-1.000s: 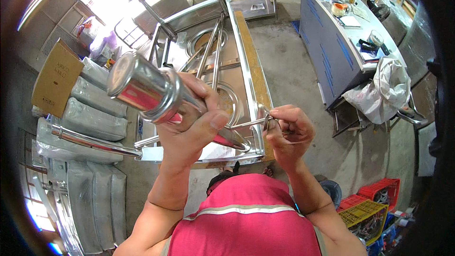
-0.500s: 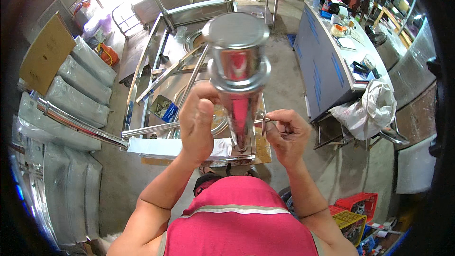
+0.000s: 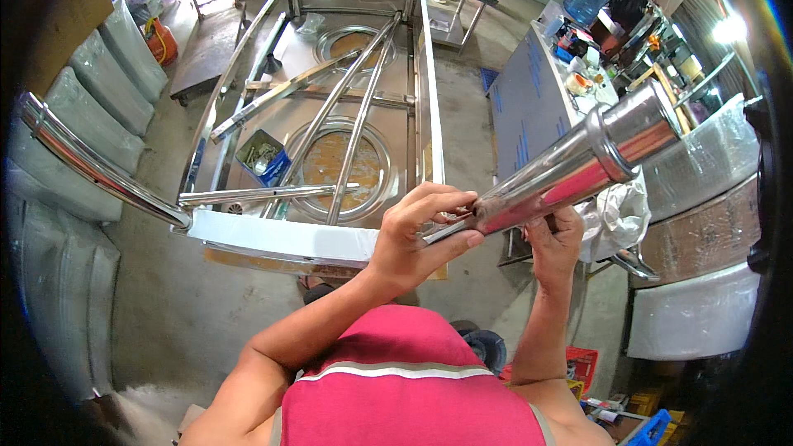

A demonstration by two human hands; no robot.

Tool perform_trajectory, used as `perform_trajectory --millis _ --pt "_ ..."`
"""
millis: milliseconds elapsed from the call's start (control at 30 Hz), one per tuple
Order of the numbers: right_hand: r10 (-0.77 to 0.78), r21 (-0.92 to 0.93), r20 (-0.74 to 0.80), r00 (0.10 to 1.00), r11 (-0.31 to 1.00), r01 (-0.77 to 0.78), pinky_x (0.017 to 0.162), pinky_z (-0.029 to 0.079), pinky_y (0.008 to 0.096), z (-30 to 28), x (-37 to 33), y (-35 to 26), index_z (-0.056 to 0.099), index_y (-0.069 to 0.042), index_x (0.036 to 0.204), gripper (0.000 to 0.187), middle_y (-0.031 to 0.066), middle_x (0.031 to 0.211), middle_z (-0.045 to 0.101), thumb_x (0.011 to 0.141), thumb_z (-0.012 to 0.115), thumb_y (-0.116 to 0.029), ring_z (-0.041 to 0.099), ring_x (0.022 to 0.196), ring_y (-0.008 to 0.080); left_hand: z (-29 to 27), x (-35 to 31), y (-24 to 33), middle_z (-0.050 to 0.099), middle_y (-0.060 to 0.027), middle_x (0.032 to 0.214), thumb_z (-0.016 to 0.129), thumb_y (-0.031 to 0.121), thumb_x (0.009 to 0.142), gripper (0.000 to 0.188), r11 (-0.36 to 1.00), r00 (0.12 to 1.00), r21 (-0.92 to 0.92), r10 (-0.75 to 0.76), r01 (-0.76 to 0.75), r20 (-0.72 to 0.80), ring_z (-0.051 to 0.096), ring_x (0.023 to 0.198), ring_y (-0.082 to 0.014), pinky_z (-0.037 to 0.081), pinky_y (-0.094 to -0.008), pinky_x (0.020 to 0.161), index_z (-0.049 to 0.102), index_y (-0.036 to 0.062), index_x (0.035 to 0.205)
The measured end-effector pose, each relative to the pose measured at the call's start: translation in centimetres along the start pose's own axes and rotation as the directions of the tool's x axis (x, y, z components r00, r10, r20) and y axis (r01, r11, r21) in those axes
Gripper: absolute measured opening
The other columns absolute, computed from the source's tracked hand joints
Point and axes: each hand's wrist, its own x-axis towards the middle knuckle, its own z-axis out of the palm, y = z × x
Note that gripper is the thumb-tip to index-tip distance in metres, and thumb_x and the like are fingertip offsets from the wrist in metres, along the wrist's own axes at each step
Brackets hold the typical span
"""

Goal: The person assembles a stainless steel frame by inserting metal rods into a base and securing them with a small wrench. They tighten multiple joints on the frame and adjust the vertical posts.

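Note:
A shiny steel tube leg (image 3: 553,177), with a raised collar near its wide top, leans up and to the right from the near right corner of a steel frame (image 3: 285,233). My left hand (image 3: 406,241) is closed about the leg's narrow lower end, thumb below and fingers above. Beneath the leg, my right hand (image 3: 553,248) has its fingers curled close to the tube. Its fingertips are partly hidden, so what they hold cannot be made out. A similar leg (image 3: 107,169) juts out at the frame's near left corner.
Loose metal bars (image 3: 347,132) cross the frame's panel, beside a blue bin (image 3: 266,157) of small parts. Wrapped grey pieces (image 3: 74,132) line the left. A cluttered workbench (image 3: 533,99) stands right, with a white sack (image 3: 615,219) nearby and a red crate (image 3: 582,363) low right.
The view has shifted, and the leg now slants to the right instead of pointing up at me. My left hand has moved onto its lower end; my right hand has gone under the tube.

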Motion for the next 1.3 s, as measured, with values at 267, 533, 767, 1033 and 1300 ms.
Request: perform_trajectory --millis 267,533,767,1033,1300 --pt "-0.006 -0.196 -0.071 0.997 0.981 -0.008 0.058 0.038 0.0220 0.1 -0.7 -0.5 0.067 0.000 0.106 0.036 -0.0022 0.083 0.064 0.097 0.074 -0.034 0.051 0.067 0.0046 0.2 0.1 -0.5 0.070 -0.0086 0.111 0.087 0.008 0.076 0.048 0.998 1.000 -0.061 -0.001 -0.001 -0.023 0.067 0.100 -0.0179 0.056 -0.0305 0.081 0.073 0.0073 0.122" --pt "0.075 -0.027 -0.133 0.988 0.996 -0.080 0.053 0.037 0.0210 -0.2 -1.3 1.2 0.069 -0.003 0.100 0.037 -0.0021 0.081 0.065 0.092 0.078 -0.037 0.051 0.063 0.0033 0.1 0.0 -0.7 0.070 -0.0077 0.109 0.088 0.008 0.076 0.048 0.997 1.000 -0.075 -0.004 0.002 -0.026 0.068 0.099 -0.0180 0.056 -0.0307 0.081 0.073 0.0077 0.122" --pt "-0.075 -0.119 -0.201 0.977 0.992 0.051 0.052 0.036 0.0192 0.8 -1.1 1.5 0.070 -0.003 0.098 0.031 -0.0026 0.078 0.063 0.095 0.076 -0.033 0.051 0.062 0.0028 0.3 0.1 -0.4 0.070 -0.0091 0.110 0.087 0.007 0.077 0.047 0.998 0.999 -0.058 0.001 -0.003 -0.038 0.068 0.096 -0.0177 0.056 -0.0301 0.079 0.072 0.0074 0.122" --pt "0.042 -0.056 -0.222 0.974 0.997 -0.056 0.075 0.045 0.0207 2.5 -2.3 0.3 0.072 0.001 0.108 0.013 0.0007 0.096 0.066 0.099 0.068 -0.008 0.056 0.083 0.0061 0.1 0.3 1.6 0.071 -0.0116 0.097 0.076 0.001 0.086 0.018 0.982 0.992 0.171 0.092 -0.076 -0.090 0.067 0.086 -0.0169 0.053 -0.0272 0.074 0.076 0.0006 0.104" --pt "0.056 0.322 -0.212 0.976 0.947 0.015 0.094 0.058 0.0304 4.0 -2.4 -0.2 0.065 0.005 0.121 0.026 0.0158 0.119 0.071 0.095 0.067 0.005 0.070 0.105 0.0176 0.7 -0.2 2.6 0.072 -0.0093 0.099 0.072 0.004 0.094 0.014 0.989 0.989 0.144 -0.006 0.028 -0.149 0.067 0.086 -0.0118 0.055 -0.0266 0.073 0.071 -0.0007 0.107"
